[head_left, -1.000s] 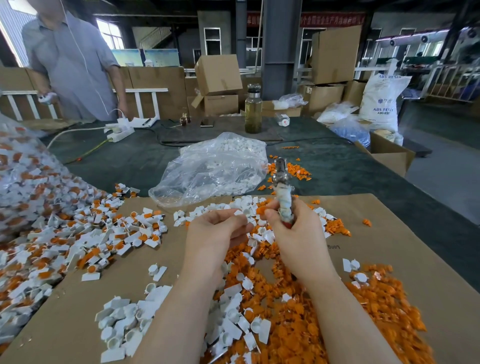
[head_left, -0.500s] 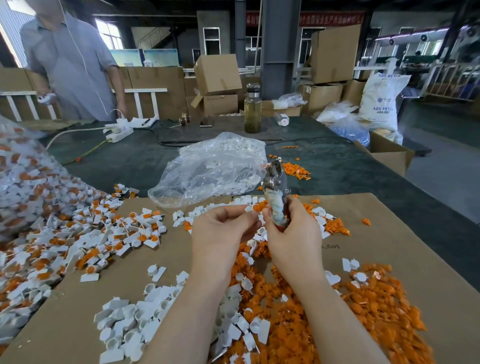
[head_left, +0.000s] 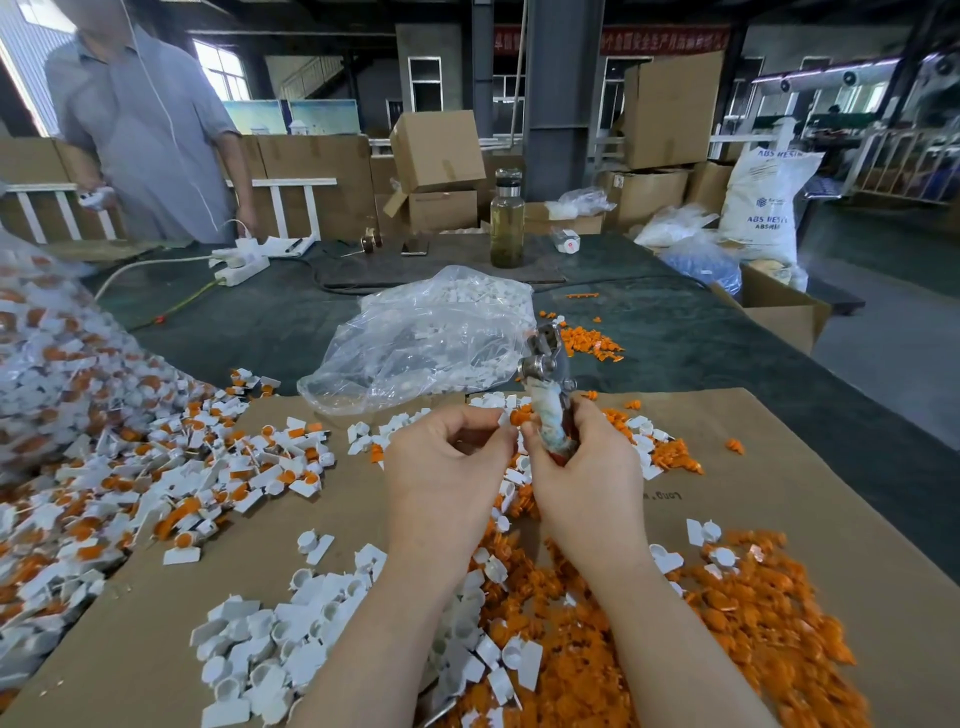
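My right hand (head_left: 582, 467) grips a plier-like metal tool (head_left: 545, 384) by its tape-wrapped handle, jaws pointing up and away. My left hand (head_left: 447, 462) is just left of it, fingers curled and pinching a small white plastic piece (head_left: 503, 418) close to the tool's handle. Both hands hover over a cardboard sheet (head_left: 753, 493) strewn with loose white plastic parts (head_left: 270, 654) and orange plastic caps (head_left: 737, 618).
A clear bag of white parts (head_left: 431, 343) lies just beyond the hands. A big heap of assembled white-and-orange pieces (head_left: 78, 415) fills the left side. A glass bottle (head_left: 506, 221), a power strip (head_left: 241, 265) and boxes stand at the back. A person (head_left: 150, 135) stands far left.
The tool has tilted a little to the left and my two hands have drawn closer together. The left fingers now meet at the small white piece.
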